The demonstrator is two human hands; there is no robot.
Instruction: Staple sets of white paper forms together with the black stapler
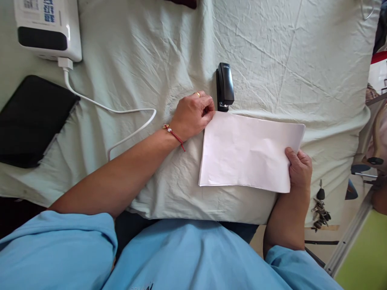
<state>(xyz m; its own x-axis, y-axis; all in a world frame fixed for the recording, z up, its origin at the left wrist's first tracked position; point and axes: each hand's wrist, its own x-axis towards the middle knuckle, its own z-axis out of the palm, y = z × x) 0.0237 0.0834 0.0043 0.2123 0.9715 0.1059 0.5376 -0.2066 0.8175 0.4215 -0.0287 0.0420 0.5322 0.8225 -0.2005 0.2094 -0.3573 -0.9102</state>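
Left hand (192,114) pinches the white papers (248,155) at their top-left corner, right hand (300,167) grips the right edge — they're over the pale cloth (266,64), black stapler (225,85) right by the top edge.

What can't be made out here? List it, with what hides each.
Head view: the right hand's fingertips, hidden by the white rectangular paper sheets.
Head view: the sheet count; the edges lie too close together.
Head view: the lower end of the thin white cable, behind the bare left forearm.
Head view: the dark red object, cut off by the top edge.
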